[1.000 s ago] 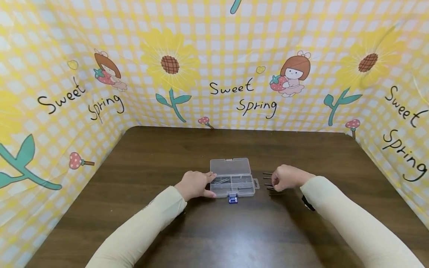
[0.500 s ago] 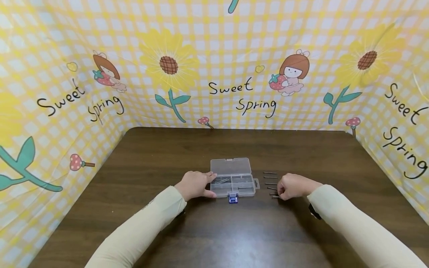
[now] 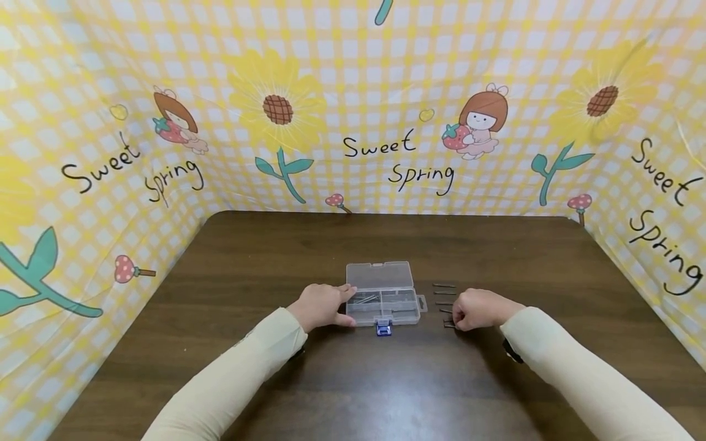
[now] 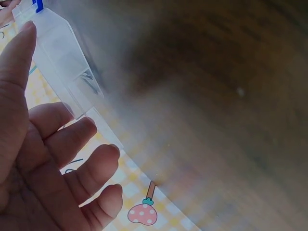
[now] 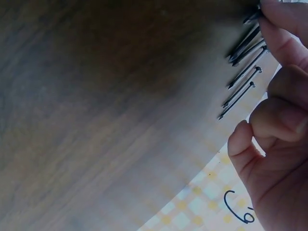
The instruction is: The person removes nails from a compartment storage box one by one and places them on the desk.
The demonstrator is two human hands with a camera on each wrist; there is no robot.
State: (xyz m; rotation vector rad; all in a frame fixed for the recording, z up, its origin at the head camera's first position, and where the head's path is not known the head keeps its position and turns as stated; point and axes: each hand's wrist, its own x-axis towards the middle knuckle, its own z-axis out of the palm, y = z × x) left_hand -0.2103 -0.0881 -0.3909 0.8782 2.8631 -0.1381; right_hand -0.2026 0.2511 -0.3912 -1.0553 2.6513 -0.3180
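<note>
An open clear plastic box (image 3: 407, 320) with compartments stands mid-table in the head view, its lid (image 3: 379, 275) tipped back. Silvery nails (image 3: 364, 299) lie in its left part. My left hand (image 3: 318, 304) holds the box's left end, thumb at the front corner and fingers at the rear; in the left wrist view its other fingers (image 4: 103, 166) are loosely bent. Right of the box, my right hand (image 3: 481, 309) pinches a dark nail (image 5: 251, 18) between thumb and forefinger at the near end of a row of nails (image 3: 444, 293). The fingers partly cover that nail.
A blue latch (image 3: 383, 329) sticks out at the box's front and a clear hanging tab (image 3: 422, 303) at its right side. Brown wood tabletop (image 3: 309, 245) surrounds everything. Checked yellow cloth (image 3: 364, 92) walls in the back and both sides.
My right hand has moved toward me along the row to its near end, uncovering the farther nails, then slightly left. My left hand and the box have stayed in place.
</note>
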